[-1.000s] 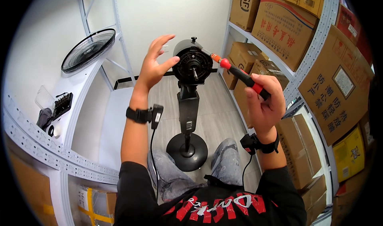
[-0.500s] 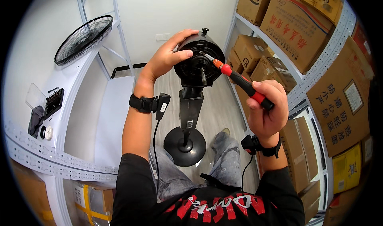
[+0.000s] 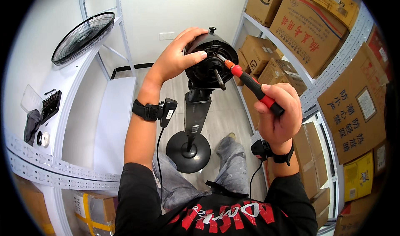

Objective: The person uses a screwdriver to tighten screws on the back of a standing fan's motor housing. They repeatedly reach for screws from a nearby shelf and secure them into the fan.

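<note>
A black pedestal fan's motor housing (image 3: pixel 202 71) stands in front of me on its column (image 3: pixel 196 113), above a round base (image 3: pixel 188 152). Its grille and blades are off, so the metal shaft (image 3: pixel 219 78) sticks out toward me. My left hand (image 3: pixel 177 61) is wrapped round the housing's left side, thumb along the front rim. In my right hand (image 3: pixel 280 107) is a red and black screwdriver (image 3: pixel 255 84), gripped near the end of its handle. Its tip meets the upper front of the housing; the screw there is too small to make out.
On the left shelf (image 3: pixel 77 105) lie a fan grille with blades (image 3: pixel 83 38), an open bit case (image 3: pixel 51 107), a dark pouch (image 3: pixel 32 127) and two small round parts (image 3: pixel 45 139). Cardboard boxes (image 3: pixel 308 32) fill the right rack. A cable hangs from each wrist strap.
The housing has turned or tilted slightly, and its shaft now points lower and further right. The screwdriver stays against the front, its tip shifted a little right. Both hands keep their grips.
</note>
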A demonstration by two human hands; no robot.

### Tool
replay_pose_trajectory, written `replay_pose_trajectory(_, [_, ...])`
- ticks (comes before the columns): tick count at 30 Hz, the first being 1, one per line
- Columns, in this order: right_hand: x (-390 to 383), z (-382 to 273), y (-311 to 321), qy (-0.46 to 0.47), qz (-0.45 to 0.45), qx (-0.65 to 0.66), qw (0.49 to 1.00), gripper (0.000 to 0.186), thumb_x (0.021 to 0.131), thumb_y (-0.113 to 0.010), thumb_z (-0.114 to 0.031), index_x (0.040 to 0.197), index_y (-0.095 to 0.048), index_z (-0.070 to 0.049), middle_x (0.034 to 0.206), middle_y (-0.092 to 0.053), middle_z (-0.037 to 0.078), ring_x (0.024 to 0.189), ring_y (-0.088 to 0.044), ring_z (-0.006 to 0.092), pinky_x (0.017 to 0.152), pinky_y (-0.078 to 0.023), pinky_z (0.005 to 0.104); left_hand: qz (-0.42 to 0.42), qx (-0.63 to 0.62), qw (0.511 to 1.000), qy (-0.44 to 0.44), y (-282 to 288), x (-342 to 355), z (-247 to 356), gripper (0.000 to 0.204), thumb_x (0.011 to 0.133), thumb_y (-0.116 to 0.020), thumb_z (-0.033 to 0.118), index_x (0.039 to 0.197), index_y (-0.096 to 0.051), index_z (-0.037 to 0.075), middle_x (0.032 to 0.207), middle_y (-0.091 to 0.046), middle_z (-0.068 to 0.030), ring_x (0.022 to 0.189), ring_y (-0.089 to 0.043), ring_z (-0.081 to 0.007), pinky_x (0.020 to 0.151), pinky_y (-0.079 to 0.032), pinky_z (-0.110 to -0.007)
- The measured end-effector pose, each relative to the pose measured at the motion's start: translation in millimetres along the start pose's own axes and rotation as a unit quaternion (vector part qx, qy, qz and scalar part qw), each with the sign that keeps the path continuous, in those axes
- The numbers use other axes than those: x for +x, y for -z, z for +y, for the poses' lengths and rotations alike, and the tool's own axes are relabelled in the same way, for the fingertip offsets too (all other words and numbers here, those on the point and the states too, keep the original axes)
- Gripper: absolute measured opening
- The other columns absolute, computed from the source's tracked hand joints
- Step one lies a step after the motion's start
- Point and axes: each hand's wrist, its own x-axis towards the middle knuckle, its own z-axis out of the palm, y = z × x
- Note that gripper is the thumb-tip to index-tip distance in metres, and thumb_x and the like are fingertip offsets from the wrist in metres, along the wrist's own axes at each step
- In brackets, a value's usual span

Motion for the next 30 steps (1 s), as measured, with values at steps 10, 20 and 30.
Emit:
replay_pose_trajectory(10, [0,-1,3,-0.003,-0.004,-0.006,1.0,0.038,0.08,-0.084,-0.015,0.108,-0.065,0.001,0.081,-0.063,0.008,0.067,-0.059,0.021,0.057,-0.047,0.0305,0.014,-0.021,1.0,-0.002,-5,-3,-3,0.071,0.086,-0.065,0.036,0.148,-0.048,0.006,0.156,-0.039,-0.0154,0.146,-0.037,-0.0291,0.119,-0.029,-0.04])
replay_pose_trajectory(20, [0,-2,4,-0.011,-0.008,-0.006,1.0,0.037,0.078,-0.085,-0.012,0.108,-0.065,0.0,0.082,-0.063,0.009,0.066,-0.057,0.0215,0.056,-0.046,0.0312,0.185,-0.062,0.98,0.034,-27,-35,-16,0.105,0.078,-0.078,0.061,0.156,-0.028,0.012,0.159,-0.033,-0.0187,0.148,-0.031,-0.034,0.117,-0.028,-0.052])
replay_pose_trajectory(30, [23,-23,13,-0.065,-0.084,-0.067,0.992,0.033,0.077,-0.083,-0.008,0.104,-0.065,-0.002,0.077,-0.06,0.008,0.064,-0.058,0.0244,0.056,-0.047,0.0342,0.178,-0.168,0.966,0.087,-78,-75,-54,0.11,0.073,-0.09,0.03,0.152,-0.021,-0.002,0.14,-0.051,-0.0204,0.129,-0.053,-0.0286,0.109,-0.041,-0.04])
